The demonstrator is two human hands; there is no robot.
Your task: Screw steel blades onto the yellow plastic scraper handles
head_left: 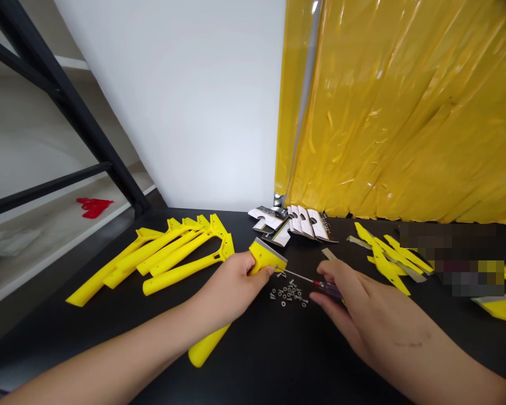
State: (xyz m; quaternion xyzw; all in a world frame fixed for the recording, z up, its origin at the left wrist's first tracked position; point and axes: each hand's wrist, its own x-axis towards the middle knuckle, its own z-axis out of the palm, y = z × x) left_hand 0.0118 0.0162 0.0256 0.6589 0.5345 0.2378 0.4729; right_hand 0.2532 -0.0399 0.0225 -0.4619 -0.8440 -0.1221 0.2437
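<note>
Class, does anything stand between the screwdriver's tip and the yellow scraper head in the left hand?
Nothing visible: the screwdriver in the right hand reaches the yellow scraper head by the left hand; loose screws and nuts lie below its shaft.

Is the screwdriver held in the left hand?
No, the right hand holds the screwdriver; the left hand grips a yellow scraper.

A black table (253, 360) carries a spread of yellow plastic handles (172, 256) to the left, cardboard cards (293, 225) along the back, small screws and washers (289, 295) mid-table, and yellow scraper heads (388, 259) to the right
</note>
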